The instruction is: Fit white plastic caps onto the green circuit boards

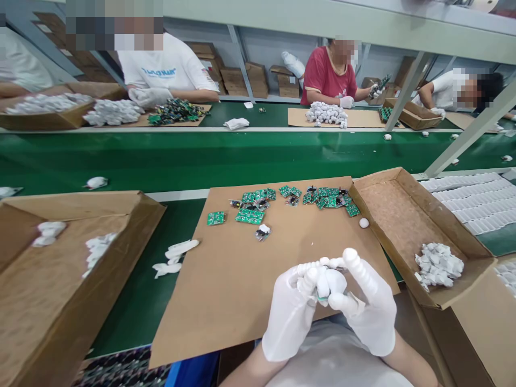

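My left hand (290, 306) and my right hand (368, 301), both in white gloves, come together above the near part of a cardboard sheet (226, 290). Between their fingers is a small circuit board with a white cover (331, 280); a green edge of the board shows underneath. The left fingers are closed on its left side. On its right side the right thumb and fingers press it. Farther up the sheet lie several green circuit boards (250, 216) in loose groups, and one board with a white piece (263, 232) sits apart. A round white piece (364, 223) rests near the right-hand box.
An open cardboard box (427, 215) with white pieces (439, 266) stands right; another box (121, 258) stands left. White finger-shaped scraps (181, 249) lie beside the sheet. Beyond runs a green conveyor belt (250, 156), with several co-workers across it. A metal post (471, 123) slants at right.
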`<state>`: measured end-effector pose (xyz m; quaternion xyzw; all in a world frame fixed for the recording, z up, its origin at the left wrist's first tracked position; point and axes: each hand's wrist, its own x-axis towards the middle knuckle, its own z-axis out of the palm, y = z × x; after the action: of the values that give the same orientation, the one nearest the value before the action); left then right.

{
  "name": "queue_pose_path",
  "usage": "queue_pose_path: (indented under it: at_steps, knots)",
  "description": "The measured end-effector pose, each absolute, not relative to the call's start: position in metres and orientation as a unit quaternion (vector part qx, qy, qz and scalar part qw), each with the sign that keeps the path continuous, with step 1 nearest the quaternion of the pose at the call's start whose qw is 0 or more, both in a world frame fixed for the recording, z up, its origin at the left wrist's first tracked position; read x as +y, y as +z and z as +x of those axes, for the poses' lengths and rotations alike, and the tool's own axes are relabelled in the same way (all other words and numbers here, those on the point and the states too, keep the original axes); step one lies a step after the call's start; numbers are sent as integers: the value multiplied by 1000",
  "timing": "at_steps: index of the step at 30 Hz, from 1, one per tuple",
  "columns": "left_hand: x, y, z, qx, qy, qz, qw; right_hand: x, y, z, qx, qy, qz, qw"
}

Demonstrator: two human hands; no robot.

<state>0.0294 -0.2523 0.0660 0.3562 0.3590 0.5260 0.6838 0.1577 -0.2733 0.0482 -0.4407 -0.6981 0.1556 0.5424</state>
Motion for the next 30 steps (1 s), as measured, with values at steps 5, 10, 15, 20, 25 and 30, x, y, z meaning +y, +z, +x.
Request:
queue_pose_path:
  at_steps: [5,10,15,20,25,30]
  knots:
    - [-247,53,25,388,557,224,699,-260,66,164,-736,207,-486,424]
    - [-234,27,-5,436,579,160,670,-148,85,156,-741,239,-582,236]
    - [-238,10,-45,520,588,265,560,-14,75,148,-712,174,-656,183]
    - [-212,-1,-84,691,392,469,386,23,58,163,-716,125,-677,115]
    - [-157,1,-95,711,282,573,295,15,80,197,-733,57,-666,128]
    - [-135,4,-86,688,187,650,265,-48,128,275,-717,-21,-680,149]
